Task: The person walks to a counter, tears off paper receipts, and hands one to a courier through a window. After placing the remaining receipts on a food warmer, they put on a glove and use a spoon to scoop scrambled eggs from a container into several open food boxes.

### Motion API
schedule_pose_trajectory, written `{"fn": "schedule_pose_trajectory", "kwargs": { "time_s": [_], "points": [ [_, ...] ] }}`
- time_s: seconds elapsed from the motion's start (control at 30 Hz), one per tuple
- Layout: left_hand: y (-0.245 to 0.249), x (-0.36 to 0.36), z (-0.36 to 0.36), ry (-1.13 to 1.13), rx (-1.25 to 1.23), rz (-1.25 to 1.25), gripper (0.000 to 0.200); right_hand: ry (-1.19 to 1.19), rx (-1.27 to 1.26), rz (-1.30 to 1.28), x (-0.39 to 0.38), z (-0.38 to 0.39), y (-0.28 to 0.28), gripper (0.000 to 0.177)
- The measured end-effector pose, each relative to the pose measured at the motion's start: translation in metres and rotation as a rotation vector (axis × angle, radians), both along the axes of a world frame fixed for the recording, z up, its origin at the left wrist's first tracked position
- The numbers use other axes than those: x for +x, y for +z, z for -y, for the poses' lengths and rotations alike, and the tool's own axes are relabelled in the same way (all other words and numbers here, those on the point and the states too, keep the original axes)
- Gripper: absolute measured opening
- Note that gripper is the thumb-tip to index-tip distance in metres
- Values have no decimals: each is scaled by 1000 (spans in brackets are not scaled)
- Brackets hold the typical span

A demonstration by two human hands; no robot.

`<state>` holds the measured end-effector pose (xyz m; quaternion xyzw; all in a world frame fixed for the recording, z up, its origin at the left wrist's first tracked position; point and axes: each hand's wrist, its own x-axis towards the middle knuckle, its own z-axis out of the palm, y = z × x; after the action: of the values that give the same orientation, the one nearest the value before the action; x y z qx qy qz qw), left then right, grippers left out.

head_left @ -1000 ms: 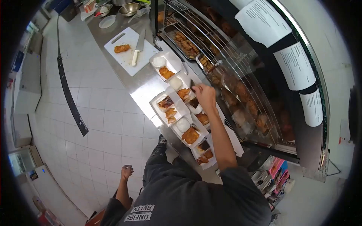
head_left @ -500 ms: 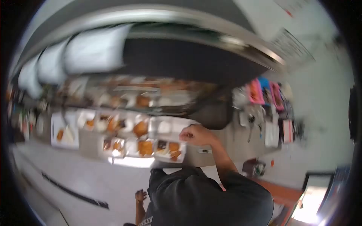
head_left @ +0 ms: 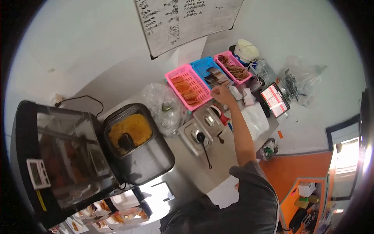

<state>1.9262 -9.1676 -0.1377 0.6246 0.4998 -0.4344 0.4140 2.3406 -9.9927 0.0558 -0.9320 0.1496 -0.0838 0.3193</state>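
Note:
My right hand (head_left: 223, 95) reaches out over the counter, at the near corner where the pink basket (head_left: 185, 72) and the blue basket (head_left: 212, 62) meet. Its fingers are bent together, and whatever they hold, if anything, is too small to make out. Long orange-brown items lie in the pink basket. The blue basket holds a stack of flat dark and brown packets (head_left: 219, 77). Just below the hand are a red-handled item (head_left: 224, 119) and lidded metal containers (head_left: 208, 121). My left hand is out of view.
A black ladle (head_left: 204, 150) rests by the metal containers. To the left are a clear plastic bag (head_left: 165, 109), a dark pan of yellow-orange food (head_left: 136, 126) and a glass display case (head_left: 70, 156). Right stand a tablet (head_left: 275, 100) and another pink basket (head_left: 233, 67).
My view has swung right, from the filled food trays to the baskets. My right hand has moved from beside the trays to the baskets; my left hand has left view.

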Motion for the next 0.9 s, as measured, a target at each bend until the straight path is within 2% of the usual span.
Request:
{"fn": "schedule_pose_trajectory", "kwargs": {
  "time_s": [0.03,0.1,0.13,0.2,0.23,0.33,0.43,0.53,0.57,0.6,0.67,0.7,0.77,0.83,0.87,0.9],
  "points": [
    [8,8,16,-4,6,8,37,5,8,0,19,23,-13,20],
    [19,19,40,-9,17,16,36,-139,-364,37,54,52,-40,22],
    [25,24,49,-8,24,20,36,-126,-354,36,71,64,-54,22],
    [37,31,65,0,40,19,35,-218,-497,-148,102,93,-87,23],
    [43,33,71,3,47,19,35,-169,-532,-245,117,109,-107,22],
    [55,33,81,18,63,13,34,-177,-561,-243,123,102,-101,21],
    [60,27,87,25,77,-3,33,-218,-574,-258,142,135,-139,23],
    [62,13,88,24,81,-14,32,-147,-536,-201,138,144,-108,27],
    [62,8,88,30,80,-17,32,-289,-568,-126,129,121,-73,29],
    [61,3,87,34,80,-13,32,-280,-574,-125,129,128,-70,29],
    [60,-6,85,34,77,-5,31,-201,-268,-223,123,153,-57,23],
    [60,-13,80,43,78,-3,31,-196,-271,-221,119,158,-53,23],
    [58,-25,70,45,76,18,31,-132,-139,8,107,169,-44,24],
    [54,-48,53,61,73,60,30,-81,-372,141,96,176,-38,31],
    [48,-66,42,60,69,94,30,-17,-292,176,94,184,-37,35],
    [48,-91,28,42,60,145,29,-17,-364,216,86,185,-39,43]
  ]
}}
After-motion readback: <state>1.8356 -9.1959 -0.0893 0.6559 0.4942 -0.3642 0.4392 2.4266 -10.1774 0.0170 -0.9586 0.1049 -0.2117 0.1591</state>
